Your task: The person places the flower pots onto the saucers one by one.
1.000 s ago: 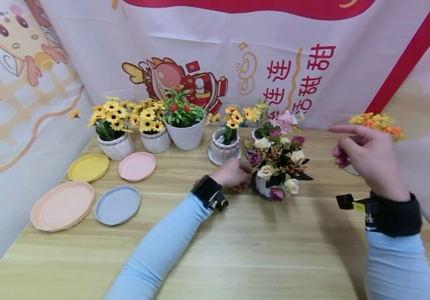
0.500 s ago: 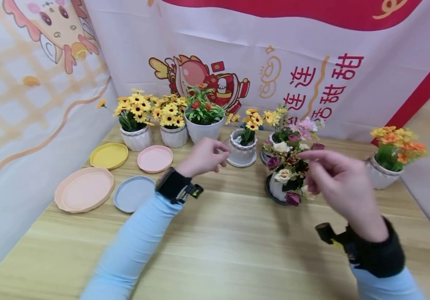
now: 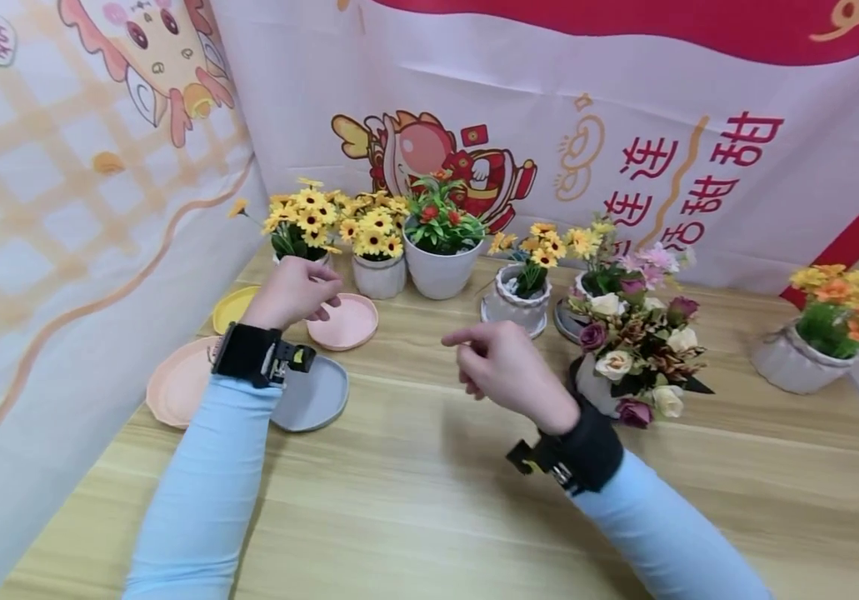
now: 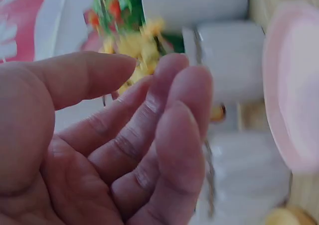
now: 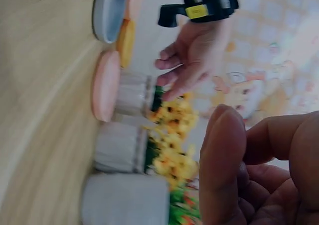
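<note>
My left hand (image 3: 296, 292) hovers over the saucers at the left of the table, fingers loosely bent and holding nothing. It partly hides a yellow saucer (image 3: 231, 310) and the pot of the leftmost yellow daisies (image 3: 307, 215). A pink saucer (image 3: 343, 322) lies just right of its fingertips; a blue-grey saucer (image 3: 313, 397) and a larger peach saucer (image 3: 177, 385) lie nearer me. My right hand (image 3: 507, 367) hangs above the middle of the table, index finger pointing left, nothing in its grasp. Close to its right stands a pot of cream and purple roses (image 3: 615, 365) on a dark saucer.
Along the back stand a second daisy pot (image 3: 380, 277), a white pot with red flowers (image 3: 440, 271) and a small daisy pot (image 3: 516, 300) on a white saucer. Pink flowers (image 3: 652, 267) rise behind the roses. An orange-flowered pot (image 3: 804, 358) stands far right.
My left hand has left the rose pot's side and moved left to the saucers. My right hand has swung left from beside the orange flowers, past the roses. The head view has shifted left.
</note>
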### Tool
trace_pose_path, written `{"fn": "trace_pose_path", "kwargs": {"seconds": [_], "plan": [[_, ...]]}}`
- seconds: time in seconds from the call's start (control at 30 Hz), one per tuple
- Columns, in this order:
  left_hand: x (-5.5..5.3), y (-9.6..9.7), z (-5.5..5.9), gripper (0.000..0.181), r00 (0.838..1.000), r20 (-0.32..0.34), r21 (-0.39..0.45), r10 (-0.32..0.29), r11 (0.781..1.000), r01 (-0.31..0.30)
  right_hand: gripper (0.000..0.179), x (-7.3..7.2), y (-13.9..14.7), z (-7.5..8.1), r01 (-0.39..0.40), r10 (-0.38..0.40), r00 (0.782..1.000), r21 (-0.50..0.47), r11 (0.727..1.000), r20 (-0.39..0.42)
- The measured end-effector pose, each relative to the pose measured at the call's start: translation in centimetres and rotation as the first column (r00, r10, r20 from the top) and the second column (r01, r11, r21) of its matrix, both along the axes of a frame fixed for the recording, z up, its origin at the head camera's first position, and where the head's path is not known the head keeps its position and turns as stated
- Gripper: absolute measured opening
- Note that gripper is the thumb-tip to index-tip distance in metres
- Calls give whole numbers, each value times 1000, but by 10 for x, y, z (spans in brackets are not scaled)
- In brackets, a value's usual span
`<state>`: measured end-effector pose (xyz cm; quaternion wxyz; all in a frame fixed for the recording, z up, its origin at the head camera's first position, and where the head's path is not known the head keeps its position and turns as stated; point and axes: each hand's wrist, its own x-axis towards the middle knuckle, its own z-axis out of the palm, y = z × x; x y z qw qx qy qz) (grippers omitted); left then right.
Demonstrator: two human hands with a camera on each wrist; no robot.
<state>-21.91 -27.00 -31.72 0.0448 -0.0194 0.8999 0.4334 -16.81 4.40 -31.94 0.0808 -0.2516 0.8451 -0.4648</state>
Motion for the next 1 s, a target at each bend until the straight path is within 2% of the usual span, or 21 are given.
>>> {"fn": "trace_pose_path", "kwargs": {"seconds": [0.1,0.17,0.27,0.37,0.5,0.73,1.0], "plan": [[-3,-12,-3,31,999,19,-13,46,999,-46,29,-25,-26,-14,-4,3,995,6,1000,95],[-5,-19,-5,28,997,11,-91,80,993,-79,26,-41,-42,-25,5,-7,990,18,1000,140],[-5,-27,-11,21,992,-27,-225,125,966,-128,25,-61,-67,-43,23,-28,981,31,999,194],[-5,-31,-17,16,986,-63,-302,156,938,-167,26,-75,-89,-58,42,-55,970,58,997,237],[-3,-34,-23,12,984,-64,-311,166,933,-178,24,-86,-114,-69,73,-101,956,112,991,275],[-3,-33,-28,18,986,-31,-336,162,928,-163,25,-98,-136,-72,78,-137,950,213,974,280],[-8,-31,-36,29,985,-15,-387,172,907,-165,16,-108,-148,-78,95,-152,932,182,979,329]]}}
